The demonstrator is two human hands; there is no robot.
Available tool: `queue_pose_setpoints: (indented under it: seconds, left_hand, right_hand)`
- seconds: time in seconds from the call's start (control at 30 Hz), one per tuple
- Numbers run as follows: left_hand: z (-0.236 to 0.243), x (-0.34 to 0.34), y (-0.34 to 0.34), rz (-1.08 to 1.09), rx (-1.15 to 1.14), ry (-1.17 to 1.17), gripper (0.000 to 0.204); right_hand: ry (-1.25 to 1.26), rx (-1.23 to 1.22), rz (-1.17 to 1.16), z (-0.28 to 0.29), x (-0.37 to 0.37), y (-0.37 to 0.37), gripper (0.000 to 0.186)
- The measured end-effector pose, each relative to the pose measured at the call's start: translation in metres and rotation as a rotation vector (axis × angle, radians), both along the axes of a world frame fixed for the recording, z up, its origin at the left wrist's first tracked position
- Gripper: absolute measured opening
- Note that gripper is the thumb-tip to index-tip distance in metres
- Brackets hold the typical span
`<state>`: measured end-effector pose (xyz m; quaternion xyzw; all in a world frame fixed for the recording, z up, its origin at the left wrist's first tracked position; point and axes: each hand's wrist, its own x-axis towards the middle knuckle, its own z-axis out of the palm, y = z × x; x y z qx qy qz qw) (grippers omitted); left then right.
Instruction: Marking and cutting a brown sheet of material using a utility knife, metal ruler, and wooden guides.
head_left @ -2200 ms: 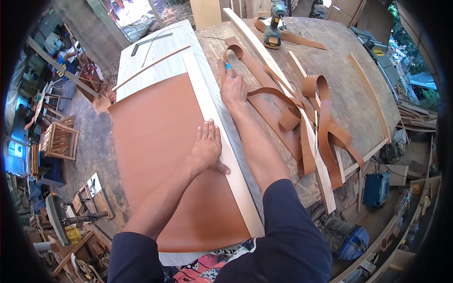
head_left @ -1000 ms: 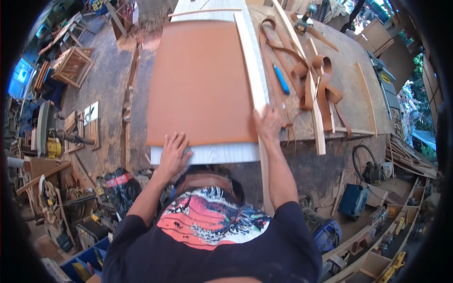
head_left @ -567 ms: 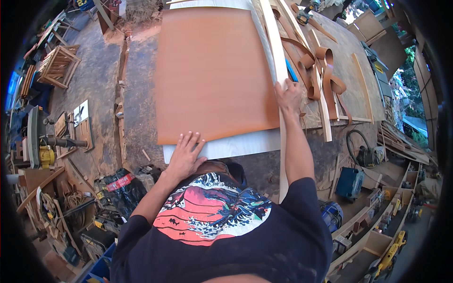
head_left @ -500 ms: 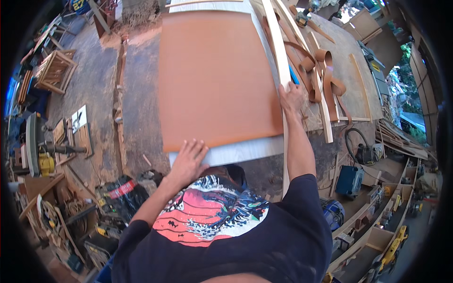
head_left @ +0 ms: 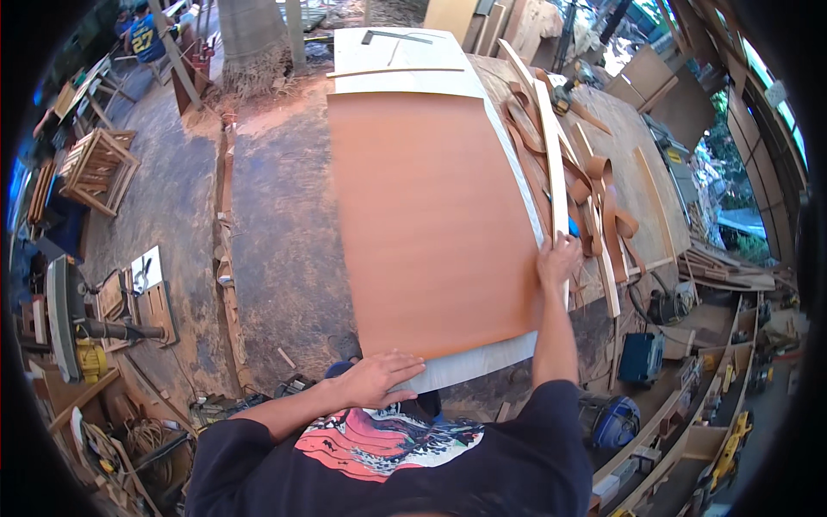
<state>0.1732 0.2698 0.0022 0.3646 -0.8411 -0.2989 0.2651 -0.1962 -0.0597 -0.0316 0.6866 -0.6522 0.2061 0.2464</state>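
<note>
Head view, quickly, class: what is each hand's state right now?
Left hand: open, at the near edge of the brown sheet.
Right hand: closed, holding the pale wooden strip.

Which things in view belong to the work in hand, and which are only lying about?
In use: brown sheet, white board beneath, wooden strip at the right hand.

Apparently lying about: carpenter's square, cordless drill, curled brown strips, blue case.
</note>
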Motion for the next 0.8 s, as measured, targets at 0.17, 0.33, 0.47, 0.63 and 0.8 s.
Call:
queue_pose_setpoints:
  seconds: [0.17, 0.33, 0.47, 0.63, 0.8]
  left_hand:
    - [0.093, 0.005, -0.042, 0.025, 0.227, 0.501, 0.077]
    - [0.232, 0.002, -0.072, -0.389, -0.017, 1.260, 0.102]
    - [0.242, 0.013, -0.082, -0.563, -0.018, 1.491, 0.098]
    - [0.236, 0.069, -0.094, -0.645, 0.061, 1.903, 0.086]
    - [0.229, 0.171, -0.135, -0.752, 0.321, 1.948, 0.071]
  right_hand:
    - [-0.321, 0.151, 0.162, -0.018, 0.068, 0.086, 0.034]
    - [-0.337, 0.364, 0.314, -0.004, 0.125, 0.170, 0.038]
    - [-0.302, 0.428, 0.307, 0.004, 0.148, 0.206, 0.042]
    - [-0.258, 0.486, 0.276, 0.000, 0.195, 0.223, 0.047]
    - [-0.303, 0.542, -0.140, -0.003, 0.223, 0.264, 0.056]
